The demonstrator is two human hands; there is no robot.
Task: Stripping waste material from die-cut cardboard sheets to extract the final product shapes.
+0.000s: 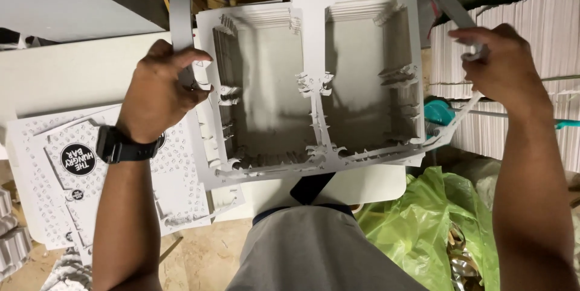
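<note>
While both hands lift it clear, the die-cut cardboard waste frame (314,79) hangs spread: left hand (163,91) pinches one edge, right hand (501,64) grips the opposite strip above printed box blanks (78,170).

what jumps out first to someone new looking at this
A stack of white die-cut card frames with two big cut-out windows fills the centre, the top frame held by the left hand and right hand. Printed box blanks lie lower left, a green plastic bag lower right.
</note>
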